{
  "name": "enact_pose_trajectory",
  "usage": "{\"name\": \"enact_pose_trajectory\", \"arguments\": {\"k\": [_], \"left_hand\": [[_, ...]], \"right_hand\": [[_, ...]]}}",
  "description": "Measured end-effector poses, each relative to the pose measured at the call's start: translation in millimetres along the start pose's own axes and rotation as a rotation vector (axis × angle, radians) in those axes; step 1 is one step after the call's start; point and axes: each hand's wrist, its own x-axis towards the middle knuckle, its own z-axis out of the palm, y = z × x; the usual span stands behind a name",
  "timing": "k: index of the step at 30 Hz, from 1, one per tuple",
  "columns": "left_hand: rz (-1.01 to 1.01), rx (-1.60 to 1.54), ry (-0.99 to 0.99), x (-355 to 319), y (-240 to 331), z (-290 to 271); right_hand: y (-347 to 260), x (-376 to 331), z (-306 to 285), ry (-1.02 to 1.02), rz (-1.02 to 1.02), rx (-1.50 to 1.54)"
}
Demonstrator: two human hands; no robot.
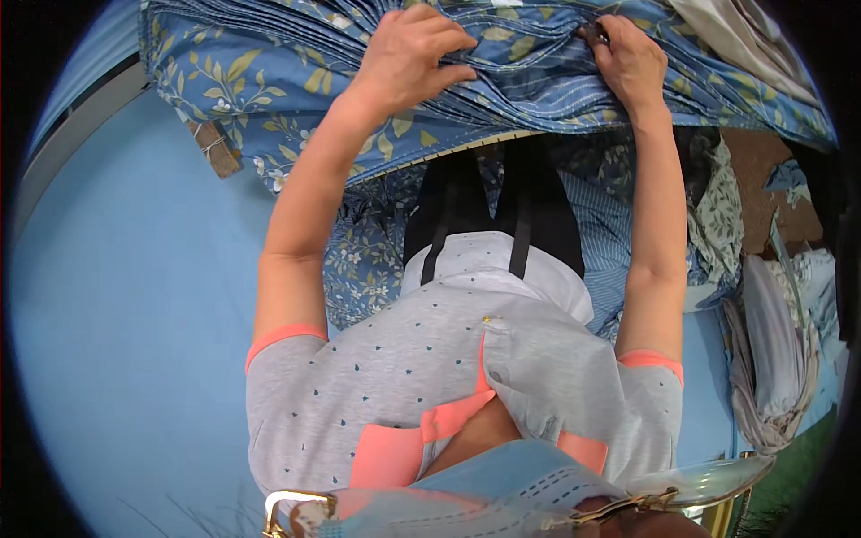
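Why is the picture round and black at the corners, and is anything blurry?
Head view: a fisheye lens leaves dark corners, and the grey rail at left looks bowed; the left hand, right hand and floral fabric look fairly sharp; the face mask at the bottom looks softer.

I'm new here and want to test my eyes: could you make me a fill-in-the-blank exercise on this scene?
1. The left hand and right hand touch cloth whose main colour is ____.
2. The hand nearer the brown block is the ____.
3. The grey shirt has short ____.
4. The colour of the trousers is ____.

Missing words: blue; left; sleeves; black.
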Motion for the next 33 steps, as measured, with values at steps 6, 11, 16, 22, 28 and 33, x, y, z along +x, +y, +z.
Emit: {"name": "enact_pose_trajectory", "arguments": {"k": [6, 11, 16, 22, 28, 33], "left_hand": [[-0.058, -0.326, 0.027, 0, -37, 32], [-0.146, -0.526, 0.108, -1, -49, 49], [-0.335, -0.277, -0.107, -40, -88, 78], [-0.392, -0.336, -0.063, -3, -52, 45], [-0.424, -0.078, -0.098, -19, -61, 46], [-0.453, -0.068, -0.082, -17, -56, 42]], "right_hand": [[-12, 3, -14, 0.031, 0.015, 0.184], [-15, -23, -46, 0.180, 0.048, 0.418], [-44, -36, -69, -0.110, -0.138, 0.402], [1, -31, -25, 0.009, 0.009, 0.284], [-4, -17, -14, 0.038, 0.193, 0.282], [-3, -10, -8, -0.050, 0.324, 0.227]]}}
